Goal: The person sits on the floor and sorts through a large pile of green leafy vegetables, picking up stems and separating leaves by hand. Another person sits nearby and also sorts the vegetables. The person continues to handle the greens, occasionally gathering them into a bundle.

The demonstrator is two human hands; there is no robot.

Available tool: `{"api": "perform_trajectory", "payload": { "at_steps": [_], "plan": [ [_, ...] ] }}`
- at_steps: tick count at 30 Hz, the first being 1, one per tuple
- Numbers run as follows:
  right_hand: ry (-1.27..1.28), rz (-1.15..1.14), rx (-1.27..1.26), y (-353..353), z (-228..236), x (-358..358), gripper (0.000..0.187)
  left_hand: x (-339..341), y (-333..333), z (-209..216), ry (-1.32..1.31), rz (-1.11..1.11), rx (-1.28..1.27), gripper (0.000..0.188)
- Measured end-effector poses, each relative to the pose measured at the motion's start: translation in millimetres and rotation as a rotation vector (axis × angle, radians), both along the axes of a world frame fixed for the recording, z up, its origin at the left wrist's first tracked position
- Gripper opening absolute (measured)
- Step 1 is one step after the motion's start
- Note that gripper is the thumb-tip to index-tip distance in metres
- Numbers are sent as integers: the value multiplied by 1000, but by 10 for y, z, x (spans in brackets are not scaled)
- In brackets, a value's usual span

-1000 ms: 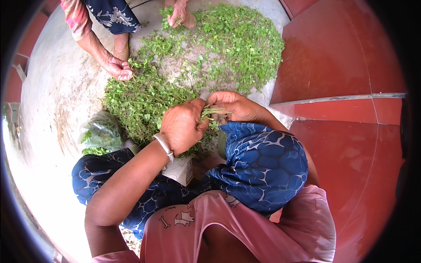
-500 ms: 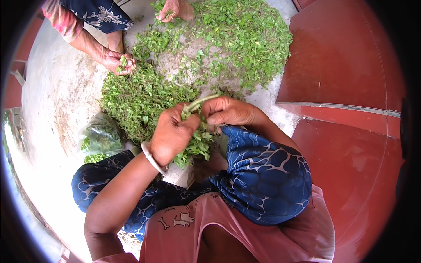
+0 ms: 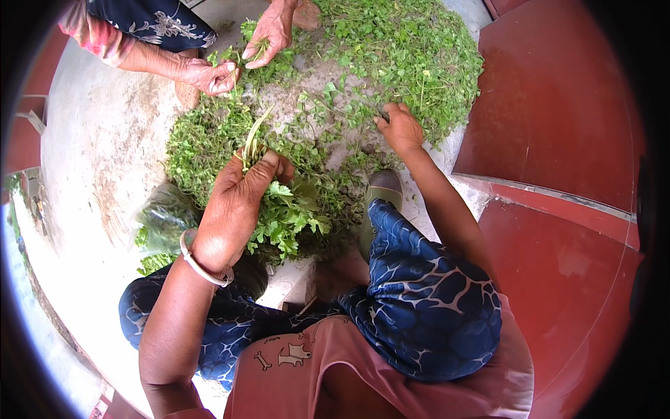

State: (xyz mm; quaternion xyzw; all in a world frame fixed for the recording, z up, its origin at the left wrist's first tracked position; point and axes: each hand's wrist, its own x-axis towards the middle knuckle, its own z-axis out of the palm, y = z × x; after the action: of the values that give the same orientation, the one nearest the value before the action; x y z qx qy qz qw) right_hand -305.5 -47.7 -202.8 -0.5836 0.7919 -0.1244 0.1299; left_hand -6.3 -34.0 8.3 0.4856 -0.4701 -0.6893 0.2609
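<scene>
My left hand (image 3: 246,178), with a white bracelet at its wrist, is closed round a bunch of leafy celery-like greens (image 3: 285,222). Their pale stems poke up past the thumb, and the leaves hang down beside the fingers. Farther out to the right, my right hand (image 3: 401,130) is at the edge of the spread pile of greens (image 3: 412,59). Its fingers are curled on something thin and dark that I cannot make out. Beneath and beyond my left hand lies a second heap of greens (image 3: 199,150).
Across from me a co-worker's two hands, the left-side hand (image 3: 209,75) and the other hand (image 3: 272,33), pinch sprigs. A clear plastic bag (image 3: 166,218) with greens stands by my left knee. My shoe (image 3: 382,195) rests beside the heap. Red panels (image 3: 551,105) bound the right.
My hands have parted: the left has drawn back leftward with the bunch, and the right has reached away to the upper right. The co-worker's hands have come close together.
</scene>
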Motion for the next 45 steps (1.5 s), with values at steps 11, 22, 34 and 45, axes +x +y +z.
{"api": "perform_trajectory", "payload": {
  "at_steps": [11,22,34,45],
  "plan": [
    [-823,76,36,0,566,-289,17,-90,32,53,-173,139,-86,18],
    [-851,59,80,159,1665,-239,19,-118,97,-16,-186,2,-426,14],
    [-714,-34,94,347,1974,-356,18,-111,91,62,-253,-27,-601,18],
    [-998,60,177,532,2500,134,17,-156,138,73,-262,-57,-684,26]
  ]
}}
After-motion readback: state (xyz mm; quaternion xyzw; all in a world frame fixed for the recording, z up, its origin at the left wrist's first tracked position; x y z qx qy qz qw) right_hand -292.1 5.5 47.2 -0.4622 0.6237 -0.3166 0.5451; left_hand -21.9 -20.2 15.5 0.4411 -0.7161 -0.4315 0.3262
